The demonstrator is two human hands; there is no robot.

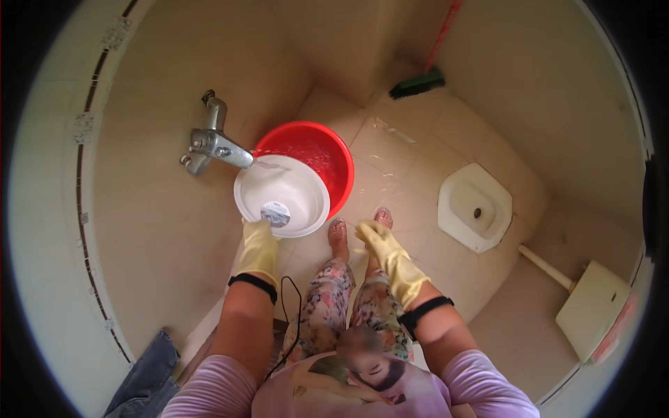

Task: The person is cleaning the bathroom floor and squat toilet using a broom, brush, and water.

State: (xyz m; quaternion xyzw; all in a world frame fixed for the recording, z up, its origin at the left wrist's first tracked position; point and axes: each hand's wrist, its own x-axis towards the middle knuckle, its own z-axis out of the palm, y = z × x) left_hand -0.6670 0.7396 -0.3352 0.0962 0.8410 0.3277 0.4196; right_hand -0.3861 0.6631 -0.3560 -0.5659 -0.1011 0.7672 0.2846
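In a yellow rubber glove, my left hand (258, 249) grips the near rim of a white plastic basin (306, 196). A round label (276, 214) is on the basin's inner side near that hand. The basin is held beneath a metal wall faucet (221, 148), and water appears to run from the spout into it. Behind and partly under it is a larger red tub (326, 152) with water inside. My right hand (387, 252), gloved the same way, is in the air above my feet, apart from the basin. Its fingers are stretched and loosely bent, with nothing visible in them.
A squat toilet (477, 211) is set into the tiled floor (411, 191) on the right, with a cistern (593, 306) on the wall. Water wets the tiles. A green broom (418, 84) leans in the far corner. Blue denim cloth (148, 373) hangs at lower left.
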